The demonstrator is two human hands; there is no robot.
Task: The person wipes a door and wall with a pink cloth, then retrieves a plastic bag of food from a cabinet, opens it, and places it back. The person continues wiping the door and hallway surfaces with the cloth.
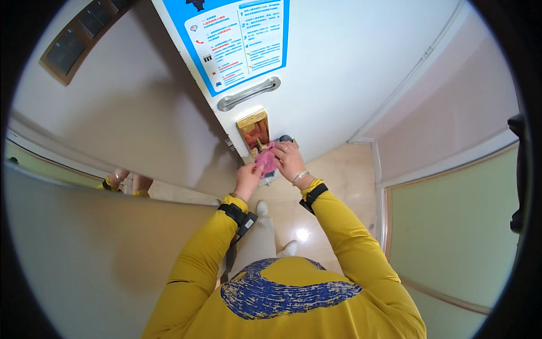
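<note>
Between my two hands is a crumpled pink cloth (266,162), held close to the lower end of a shiny gold-coloured lock plate (254,127) on a white door (330,72). My left hand (249,179) pinches the cloth's lower left side between thumb and fingers. On its upper right side, my right hand (289,160) grips it with bent fingers. Part of the handle on the lock plate shows just above the cloth; the rest is hidden. A metal pull handle (249,94) is fixed to the door above the plate.
A blue and white poster (241,46) with writing covers the door's upper part. A mirror-like strip (135,185) on the left reflects hands. Behind the cloth, a grey object (286,138) is partly hidden. A pale green panel (449,220) stands at right; my shoes are on the floor (343,178).
</note>
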